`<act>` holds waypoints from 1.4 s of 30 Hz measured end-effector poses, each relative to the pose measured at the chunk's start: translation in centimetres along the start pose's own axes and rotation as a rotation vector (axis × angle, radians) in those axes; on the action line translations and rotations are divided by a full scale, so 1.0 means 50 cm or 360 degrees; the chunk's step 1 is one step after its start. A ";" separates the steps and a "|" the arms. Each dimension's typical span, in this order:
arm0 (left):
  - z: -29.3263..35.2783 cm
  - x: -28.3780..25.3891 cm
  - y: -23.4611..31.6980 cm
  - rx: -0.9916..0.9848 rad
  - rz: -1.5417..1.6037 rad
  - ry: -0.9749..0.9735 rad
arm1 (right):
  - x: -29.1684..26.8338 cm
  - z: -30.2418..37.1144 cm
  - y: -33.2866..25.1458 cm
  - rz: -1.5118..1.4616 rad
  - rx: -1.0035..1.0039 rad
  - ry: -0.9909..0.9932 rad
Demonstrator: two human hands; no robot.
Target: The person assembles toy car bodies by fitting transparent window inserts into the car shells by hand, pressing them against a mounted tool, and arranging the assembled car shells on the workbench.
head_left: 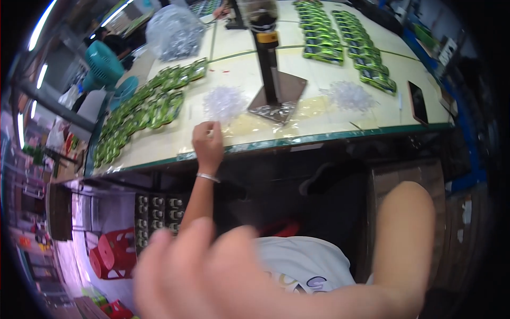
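My left hand [208, 142], with a band at the wrist, is closed just over the near edge of the worktable [170, 139]. A small pale spot shows at its fingertips; I cannot make out what it is. Just beyond it lies a heap of small clear plastic pieces [224, 102]. My right hand [207, 268] is raised very close to the camera, its arm bent across the lower part of the view. Blur hides whether it holds anything. A dark upright stand with a yellow band [270, 69] rises from a square base plate [293, 85] on the table.
Green packs [141, 114] lie in rows at the left, with more green packs [321, 37] at the far right. A second heap of clear pieces [350, 97] and a phone [417, 102] are on the right. A plastic bag [175, 33], teal fan [103, 61] and red stool [112, 255] stand around.
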State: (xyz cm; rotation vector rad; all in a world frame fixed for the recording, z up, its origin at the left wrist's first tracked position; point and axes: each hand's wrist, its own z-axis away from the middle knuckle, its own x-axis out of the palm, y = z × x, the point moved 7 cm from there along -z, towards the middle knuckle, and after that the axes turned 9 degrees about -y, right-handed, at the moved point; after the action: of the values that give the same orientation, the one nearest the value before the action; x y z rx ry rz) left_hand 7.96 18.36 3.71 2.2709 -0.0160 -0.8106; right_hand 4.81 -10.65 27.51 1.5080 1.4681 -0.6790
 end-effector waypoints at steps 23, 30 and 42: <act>0.005 0.014 0.036 0.0208 0.0103 0.0093 | 0.194 -0.107 -0.050 -0.1546 -0.0337 -0.0204; 0.002 0.041 0.070 0.0320 0.0032 0.0124 | 0.923 0.264 -0.178 -0.1896 0.0765 -0.1427; -0.008 0.040 0.067 0.0288 -0.0152 0.0013 | 1.211 0.429 -0.238 -0.1988 0.0882 -0.1804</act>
State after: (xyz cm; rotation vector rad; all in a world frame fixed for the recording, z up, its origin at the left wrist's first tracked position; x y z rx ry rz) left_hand 10.50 15.65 4.92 2.4609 0.0244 -0.8808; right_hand 6.31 -1.75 -37.20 0.0903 1.1227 -2.3151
